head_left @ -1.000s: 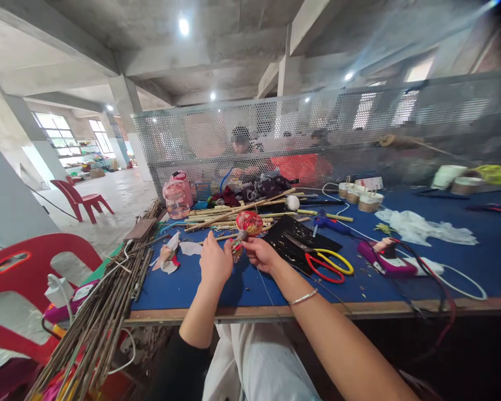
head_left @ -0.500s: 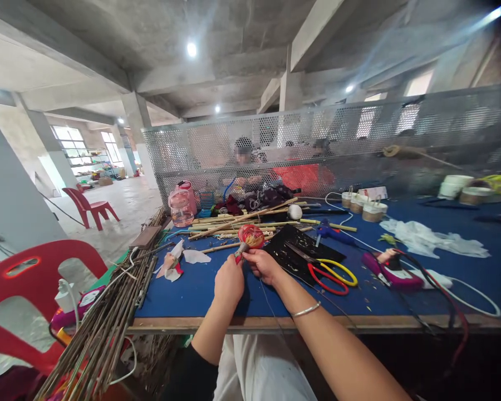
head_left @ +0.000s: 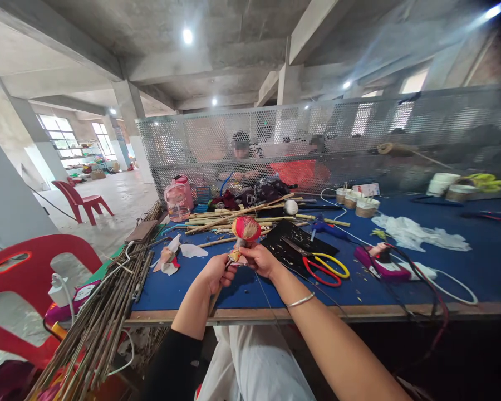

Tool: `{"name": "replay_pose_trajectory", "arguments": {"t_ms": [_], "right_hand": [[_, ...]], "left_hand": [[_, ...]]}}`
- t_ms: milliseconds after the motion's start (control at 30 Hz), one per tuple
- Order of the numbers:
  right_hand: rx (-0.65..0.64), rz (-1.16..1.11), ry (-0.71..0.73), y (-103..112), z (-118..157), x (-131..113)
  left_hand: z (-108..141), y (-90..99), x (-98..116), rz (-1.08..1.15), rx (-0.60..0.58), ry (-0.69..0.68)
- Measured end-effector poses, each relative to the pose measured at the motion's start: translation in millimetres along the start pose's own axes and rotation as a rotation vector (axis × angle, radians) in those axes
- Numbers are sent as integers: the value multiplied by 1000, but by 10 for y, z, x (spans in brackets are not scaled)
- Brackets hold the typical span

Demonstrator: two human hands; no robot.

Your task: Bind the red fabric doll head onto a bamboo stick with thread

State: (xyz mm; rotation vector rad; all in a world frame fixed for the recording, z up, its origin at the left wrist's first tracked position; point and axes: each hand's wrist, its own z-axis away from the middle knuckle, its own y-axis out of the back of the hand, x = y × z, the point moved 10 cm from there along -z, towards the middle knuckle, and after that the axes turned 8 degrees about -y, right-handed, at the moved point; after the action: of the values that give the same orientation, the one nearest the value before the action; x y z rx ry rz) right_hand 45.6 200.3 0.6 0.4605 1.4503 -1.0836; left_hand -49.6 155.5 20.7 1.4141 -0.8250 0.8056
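Observation:
Both my hands meet over the front part of the blue table [head_left: 183, 295]. A round red and yellow wrapped piece [head_left: 246, 229] with a greyish neck stands up between them. My left hand [head_left: 217, 272] is closed around the lower part of this piece, and a stick shows beneath it. My right hand [head_left: 256, 259] pinches the piece just below its neck, where pale and yellowish material shows. A thin thread or wire hangs below my right hand. Scissors [head_left: 326, 268] with red and yellow handles lie to the right, partly on a black cloth [head_left: 290, 245].
Sticks [head_left: 108, 306] are bundled at the left edge beside a red chair [head_left: 45, 262]. Scraps, bamboo pieces and a pink bottle [head_left: 179, 200] lie behind my hands. A blue glue gun and corded purple device [head_left: 382, 266] are right. A person sits behind the perforated screen [head_left: 183, 145].
My left hand has moved down and left, its grip changed. The round piece now stands more upright, showing more red and yellow on its side. The view has shifted slightly.

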Motion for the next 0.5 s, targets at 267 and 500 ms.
{"name": "replay_pose_trajectory", "arguments": {"t_ms": [267, 500], "right_hand": [[13, 16, 20, -4, 12, -49], [34, 28, 31, 47, 7, -58]], "left_hand": [[134, 174, 370, -259, 340, -119], [241, -65, 191, -343, 196, -83]]}}
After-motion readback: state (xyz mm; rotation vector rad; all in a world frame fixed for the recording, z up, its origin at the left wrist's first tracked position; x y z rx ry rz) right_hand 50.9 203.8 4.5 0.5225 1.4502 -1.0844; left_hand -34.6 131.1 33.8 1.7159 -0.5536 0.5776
